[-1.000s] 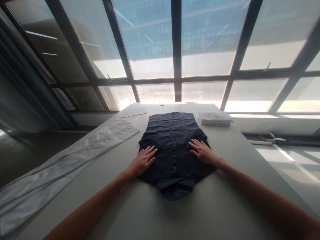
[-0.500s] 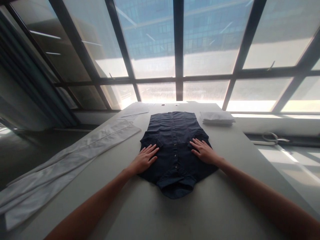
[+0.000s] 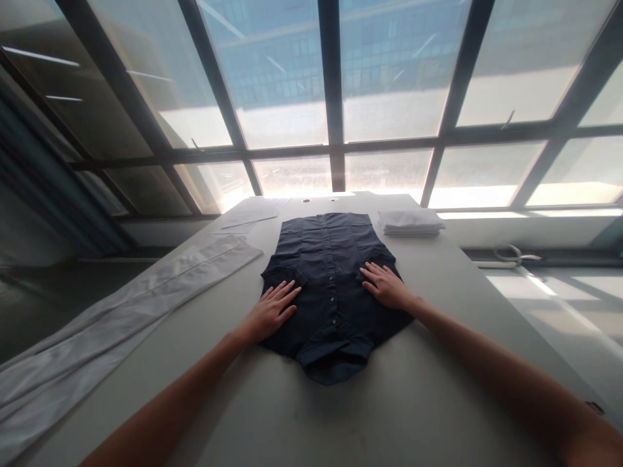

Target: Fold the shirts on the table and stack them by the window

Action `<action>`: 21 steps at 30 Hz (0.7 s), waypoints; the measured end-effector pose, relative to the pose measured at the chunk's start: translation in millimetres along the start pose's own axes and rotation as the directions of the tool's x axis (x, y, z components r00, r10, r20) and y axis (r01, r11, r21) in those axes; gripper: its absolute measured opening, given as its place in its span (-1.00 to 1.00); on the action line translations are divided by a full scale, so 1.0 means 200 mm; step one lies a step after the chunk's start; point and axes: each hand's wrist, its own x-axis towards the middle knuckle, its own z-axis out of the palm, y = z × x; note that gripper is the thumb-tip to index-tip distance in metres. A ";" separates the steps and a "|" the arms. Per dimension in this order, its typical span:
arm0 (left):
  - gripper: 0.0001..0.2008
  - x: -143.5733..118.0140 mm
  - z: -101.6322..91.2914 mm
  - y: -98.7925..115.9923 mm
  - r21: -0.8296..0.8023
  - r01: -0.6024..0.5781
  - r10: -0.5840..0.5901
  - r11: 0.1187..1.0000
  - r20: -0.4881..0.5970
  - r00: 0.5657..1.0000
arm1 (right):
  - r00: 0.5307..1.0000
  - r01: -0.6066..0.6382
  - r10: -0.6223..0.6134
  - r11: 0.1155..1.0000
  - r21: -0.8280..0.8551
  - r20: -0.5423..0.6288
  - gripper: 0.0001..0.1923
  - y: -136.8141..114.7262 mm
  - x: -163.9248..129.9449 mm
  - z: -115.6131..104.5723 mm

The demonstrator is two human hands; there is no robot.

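Now, shirt: the dark shirt [image 3: 331, 285] lies buttoned and flat mid-table, collar toward me.
Left hand: my left hand [image 3: 270, 312] presses palm-down, fingers spread, clamping nothing.
Right hand: my right hand [image 3: 387, 286] does the same across the placket.
Risk: uneven pressure could drag the cloth and rumple the tucked sleeves.
Neighbours: white strip [image 3: 121, 324] left, folded white stack [image 3: 410, 222] beyond, near enough to snag on the grey table [image 3: 438, 389].

a garment workroom: long table [image 3: 438, 272], folded white cloth [image 3: 410, 222], scissors [image 3: 511, 254].
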 end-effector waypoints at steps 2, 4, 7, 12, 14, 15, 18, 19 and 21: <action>-0.39 0.00 0.01 -0.01 0.014 -0.002 0.002 1.000 -0.005 1.000 | 1.000 -0.016 0.017 1.000 0.004 -0.009 -0.36 -0.01 0.01 -0.01; -0.40 0.01 0.02 -0.03 0.035 -0.002 0.002 0.999 -0.001 1.000 | 0.999 -0.030 0.030 0.999 0.012 -0.015 -0.37 -0.02 0.02 -0.02; -0.41 0.03 0.03 -0.07 0.072 -0.021 0.021 0.997 0.001 1.000 | 0.999 -0.047 0.048 0.999 0.027 -0.022 -0.38 -0.03 0.02 -0.04; -0.39 0.11 0.03 -0.10 0.075 -0.082 0.084 0.994 -0.024 0.996 | 0.997 -0.073 0.074 0.997 0.032 -0.034 -0.40 -0.05 0.03 -0.04; -0.39 0.14 0.04 -0.09 0.070 -0.091 0.093 0.993 -0.039 0.995 | 0.995 -0.085 0.086 0.996 0.026 -0.042 -0.40 -0.06 0.03 -0.04; -0.40 0.16 0.04 -0.08 0.068 -0.092 0.095 0.993 -0.044 0.994 | 0.994 -0.095 0.095 0.995 0.022 -0.046 -0.40 -0.06 0.02 -0.04; -0.41 0.18 0.07 -0.07 0.065 -0.108 0.111 0.992 -0.050 0.992 | 0.989 -0.140 0.140 0.990 0.003 -0.050 -0.39 -0.09 0.02 -0.03; -0.42 0.19 0.07 -0.07 0.064 -0.117 0.120 0.991 -0.054 0.991 | 0.986 -0.162 0.162 0.987 -0.005 -0.051 -0.39 -0.10 0.02 -0.03; -0.42 0.19 0.08 -0.07 0.062 -0.134 0.138 0.989 -0.066 0.988 | 0.976 -0.213 0.211 0.977 -0.023 -0.053 -0.39 -0.13 0.01 -0.03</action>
